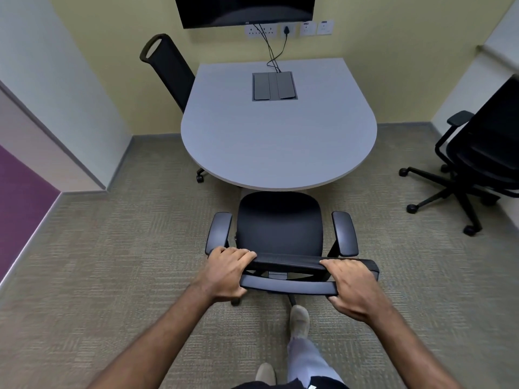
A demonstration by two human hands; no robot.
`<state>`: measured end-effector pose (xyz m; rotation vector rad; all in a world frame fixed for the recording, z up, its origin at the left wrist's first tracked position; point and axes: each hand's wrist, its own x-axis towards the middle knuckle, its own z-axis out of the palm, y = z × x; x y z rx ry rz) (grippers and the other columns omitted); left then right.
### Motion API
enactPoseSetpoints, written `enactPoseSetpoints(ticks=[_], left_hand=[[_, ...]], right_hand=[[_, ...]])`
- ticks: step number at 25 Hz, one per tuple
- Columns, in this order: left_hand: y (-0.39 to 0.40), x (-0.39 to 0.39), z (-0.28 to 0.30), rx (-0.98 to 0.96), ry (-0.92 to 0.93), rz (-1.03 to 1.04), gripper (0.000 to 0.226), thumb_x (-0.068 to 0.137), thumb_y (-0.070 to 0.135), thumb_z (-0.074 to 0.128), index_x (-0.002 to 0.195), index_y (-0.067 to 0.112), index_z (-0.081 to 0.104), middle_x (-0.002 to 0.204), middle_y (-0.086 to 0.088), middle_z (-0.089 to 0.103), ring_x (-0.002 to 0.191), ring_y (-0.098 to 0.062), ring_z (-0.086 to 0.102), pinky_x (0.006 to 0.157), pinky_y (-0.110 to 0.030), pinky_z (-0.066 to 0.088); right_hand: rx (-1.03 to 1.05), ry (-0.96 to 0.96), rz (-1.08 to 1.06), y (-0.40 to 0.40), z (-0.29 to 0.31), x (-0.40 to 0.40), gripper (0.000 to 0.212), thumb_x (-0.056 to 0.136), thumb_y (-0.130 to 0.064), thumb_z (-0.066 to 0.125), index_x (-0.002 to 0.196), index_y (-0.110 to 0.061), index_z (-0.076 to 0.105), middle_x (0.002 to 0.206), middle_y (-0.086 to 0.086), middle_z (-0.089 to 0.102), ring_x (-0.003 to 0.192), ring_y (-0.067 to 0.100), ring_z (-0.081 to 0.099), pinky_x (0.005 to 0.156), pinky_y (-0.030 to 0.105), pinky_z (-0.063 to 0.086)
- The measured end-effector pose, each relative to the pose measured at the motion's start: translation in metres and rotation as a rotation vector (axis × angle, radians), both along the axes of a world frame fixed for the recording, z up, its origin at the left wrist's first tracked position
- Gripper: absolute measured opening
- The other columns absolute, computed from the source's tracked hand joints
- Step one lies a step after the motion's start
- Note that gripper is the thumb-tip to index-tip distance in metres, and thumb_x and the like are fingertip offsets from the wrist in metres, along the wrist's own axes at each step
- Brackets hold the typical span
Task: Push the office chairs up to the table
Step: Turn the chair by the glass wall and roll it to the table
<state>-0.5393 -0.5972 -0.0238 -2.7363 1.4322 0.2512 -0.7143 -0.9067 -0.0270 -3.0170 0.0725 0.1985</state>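
Observation:
A black office chair (279, 223) stands in front of me, its seat's front edge just at the rounded near end of the grey table (278, 141). My left hand (227, 272) grips the left end of the chair's backrest top. My right hand (352, 287) grips the right end. A second black chair (168, 68) is tucked against the table's far left side. A third black chair (477, 155) stands apart from the table at the right, near the wall.
A closed grey cable box (273, 86) is set into the tabletop, with cables running up to wall sockets (259, 30) under a dark screen (244, 9). Carpet floor lies all around. My feet (299, 318) are just behind the chair's base.

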Motion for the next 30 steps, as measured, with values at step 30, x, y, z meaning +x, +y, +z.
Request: enactPoseSetpoints(ticks=[30], left_hand=[[0.037, 0.057, 0.009, -0.016, -0.043, 0.026, 0.071, 0.069, 0.058, 0.068, 0.129, 0.021, 0.062, 0.122, 0.003, 0.07, 0.105, -0.026, 0.067, 0.092, -0.043, 0.047]], right_hand=[[0.004, -0.011, -0.064, 0.042, 0.01, 0.064, 0.068, 0.071, -0.041, 0.069, 0.136, -0.021, 0.066, 0.125, 0.0, 0.075, 0.114, 0.026, 0.07, 0.103, 0.042, 0.049]])
